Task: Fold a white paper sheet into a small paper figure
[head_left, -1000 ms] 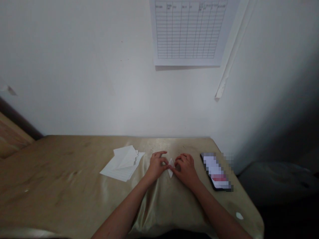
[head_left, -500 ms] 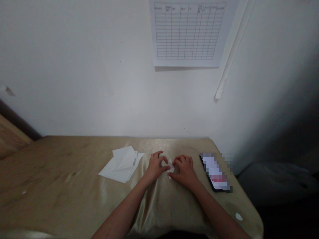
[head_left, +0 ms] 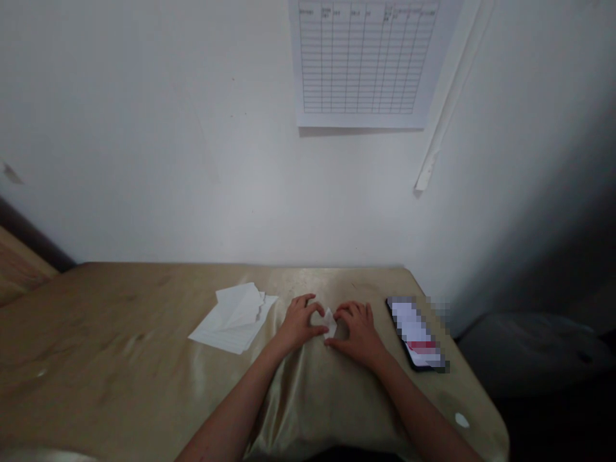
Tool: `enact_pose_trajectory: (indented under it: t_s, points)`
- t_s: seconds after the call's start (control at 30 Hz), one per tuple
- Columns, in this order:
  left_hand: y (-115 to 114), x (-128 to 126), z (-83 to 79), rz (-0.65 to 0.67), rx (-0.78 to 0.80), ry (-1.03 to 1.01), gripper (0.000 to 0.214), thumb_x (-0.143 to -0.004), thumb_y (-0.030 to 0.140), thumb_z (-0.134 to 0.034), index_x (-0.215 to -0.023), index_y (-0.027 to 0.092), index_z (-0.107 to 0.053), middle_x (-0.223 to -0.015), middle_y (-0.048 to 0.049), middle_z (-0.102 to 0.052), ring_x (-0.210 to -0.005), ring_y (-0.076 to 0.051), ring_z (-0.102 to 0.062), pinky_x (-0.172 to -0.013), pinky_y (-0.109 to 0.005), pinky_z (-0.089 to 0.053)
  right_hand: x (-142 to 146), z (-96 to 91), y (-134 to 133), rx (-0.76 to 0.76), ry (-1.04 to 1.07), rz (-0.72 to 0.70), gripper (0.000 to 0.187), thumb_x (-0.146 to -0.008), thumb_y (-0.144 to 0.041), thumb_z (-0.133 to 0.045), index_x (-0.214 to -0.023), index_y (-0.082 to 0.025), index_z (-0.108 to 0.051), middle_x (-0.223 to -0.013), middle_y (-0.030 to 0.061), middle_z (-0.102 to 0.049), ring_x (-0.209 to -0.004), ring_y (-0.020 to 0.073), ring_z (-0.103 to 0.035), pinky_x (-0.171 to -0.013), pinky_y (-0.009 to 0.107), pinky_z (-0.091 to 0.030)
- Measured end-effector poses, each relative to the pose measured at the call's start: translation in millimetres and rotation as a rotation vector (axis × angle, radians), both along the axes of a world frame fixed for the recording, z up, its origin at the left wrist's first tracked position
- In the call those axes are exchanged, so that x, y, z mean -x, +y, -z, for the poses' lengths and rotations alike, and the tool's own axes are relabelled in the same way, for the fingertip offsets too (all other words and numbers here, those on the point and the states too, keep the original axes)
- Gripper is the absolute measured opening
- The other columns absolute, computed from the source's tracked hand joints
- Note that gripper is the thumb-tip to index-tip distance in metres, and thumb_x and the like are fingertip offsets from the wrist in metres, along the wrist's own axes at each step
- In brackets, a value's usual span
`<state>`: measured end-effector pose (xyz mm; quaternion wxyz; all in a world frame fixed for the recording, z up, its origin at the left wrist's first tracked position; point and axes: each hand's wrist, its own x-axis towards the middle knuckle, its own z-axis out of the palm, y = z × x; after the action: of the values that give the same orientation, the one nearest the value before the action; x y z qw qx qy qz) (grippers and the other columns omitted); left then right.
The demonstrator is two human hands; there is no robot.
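Between my two hands is a small folded piece of white paper (head_left: 330,322), pointed at its top. My left hand (head_left: 303,322) comes at it from the left, thumb and index finger curved round and closed on its left edge. My right hand (head_left: 357,330) grips it from the right, with the index finger at the upper side and the thumb near the lower tip. The fingers cover part of the paper, so its exact folds are hard to make out.
Left of my hands lies a stack of white paper sheets (head_left: 226,330). A phone (head_left: 416,333) rests on the right of the cloth-covered table (head_left: 144,385). A white scrap (head_left: 461,420) lies near the right edge. On the wall behind hangs a printed chart (head_left: 363,64).
Both thumbs have shifted slightly downward along the folded paper. The hands otherwise keep their places, and the view has turned a little.
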<state>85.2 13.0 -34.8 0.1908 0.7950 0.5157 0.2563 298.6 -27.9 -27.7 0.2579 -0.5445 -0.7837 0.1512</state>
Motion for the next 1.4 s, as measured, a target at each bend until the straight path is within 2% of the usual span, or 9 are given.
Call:
enact_pose_trajectory:
  t_s: [0.23, 0.4, 0.53, 0.63, 0.8, 1.0, 1.2, 1.4]
  points:
    - [3, 1, 3.8, -0.019, -0.026, -0.038, 0.022, -0.072, 0.028, -0.086, -0.092, 0.026, -0.076, -0.136, -0.0077, -0.062, -0.13, -0.031, -0.053, -0.111, -0.049, -0.041, 0, 4.3, 5, -0.002, -0.004, 0.037, 0.055, -0.068, -0.053, -0.085, -0.113, -0.028, -0.063, -0.122, 0.0064, -0.063, -0.127, 0.0325, -0.049, -0.12, 0.057, -0.017]
    - [3, 1, 1.1, -0.023, -0.026, -0.028, 0.018, -0.073, 0.025, -0.085, -0.089, 0.026, -0.077, -0.135, -0.008, -0.063, -0.129, -0.032, -0.054, -0.111, -0.049, -0.041, 0, 6.0, 5, -0.026, 0.017, 0.056, 0.052, -0.068, -0.049, -0.085, -0.107, -0.026, -0.06, -0.117, 0.0063, -0.063, -0.123, 0.0313, -0.052, -0.118, 0.055, -0.023]
    - [3, -3, 0.2, -0.062, -0.042, 0.0, 0.016, -0.075, 0.023, -0.083, -0.089, 0.024, -0.075, -0.131, -0.0091, -0.065, -0.126, -0.031, -0.055, -0.11, -0.047, -0.042, 0, 5.2, 6, 0.001, 0.013, 0.044, 0.044, -0.07, -0.046, -0.084, -0.103, -0.026, -0.062, -0.116, 0.0052, -0.063, -0.124, 0.0305, -0.051, -0.12, 0.056, -0.019]
    - [3, -5, 2.5, -0.093, -0.066, -0.01, 0.02, -0.075, 0.022, -0.082, -0.093, 0.023, -0.074, -0.127, -0.009, -0.066, -0.123, -0.03, -0.057, -0.109, -0.046, -0.043, 0, 3.5, 5, 0.021, 0.01, 0.031, 0.036, -0.073, -0.044, -0.083, -0.1, -0.028, -0.067, -0.121, 0.0049, -0.062, -0.128, 0.0305, -0.048, -0.121, 0.059, -0.012]
    - [2, -5, 6.5, -0.097, -0.082, -0.059, 0.023, -0.074, 0.022, -0.082, -0.096, 0.023, -0.073, -0.126, -0.0083, -0.066, -0.124, -0.029, -0.055, -0.11, -0.046, -0.043, -1, -1.4, 2, 0.034, 0.047, 0.017, 0.032, -0.077, -0.037, -0.081, -0.107, -0.034, -0.072, -0.123, 0.0041, -0.06, -0.13, 0.0288, -0.046, -0.122, 0.057, -0.013]
    - [2, -6, 5.7, -0.118, -0.075, -0.059, 0.001, -0.082, 0.022, -0.077, -0.081, 0.022, -0.076, -0.127, -0.0097, -0.065, -0.123, -0.03, -0.056, -0.109, -0.049, -0.043, -2, -2.8, 4, 0.046, 0.049, 0.02, 0.029, -0.084, -0.028, -0.073, -0.111, -0.041, -0.074, -0.124, 0.0025, -0.06, -0.129, 0.0262, -0.045, -0.12, 0.053, -0.019]
    - [3, -8, 9.5, -0.124, -0.097, -0.064, 0.005, -0.081, 0.019, -0.077, -0.076, 0.018, -0.075, -0.135, -0.0122, -0.059, -0.125, -0.031, -0.053, -0.11, -0.051, -0.043, 2, -0.5, 5, 0.039, 0.018, 0.045, 0.024, -0.086, -0.037, -0.075, -0.11, -0.039, -0.074, -0.124, 0.0029, -0.06, -0.126, 0.0266, -0.047, -0.118, 0.053, -0.021]
    - [-2, -9, 7.2, -0.122, -0.17, -0.139, 0.012, -0.077, 0.016, -0.081, -0.082, 0.018, -0.07, -0.125, -0.01, -0.062, -0.12, -0.027, -0.055, -0.108, -0.047, -0.046, 1, 3.2, 8, 0.012, 0.053, 0.104, 0.026, -0.08, -0.033, -0.081, -0.105, -0.033, -0.076, -0.118, 0.0053, -0.063, -0.122, 0.0275, -0.049, -0.112, 0.045, -0.032]
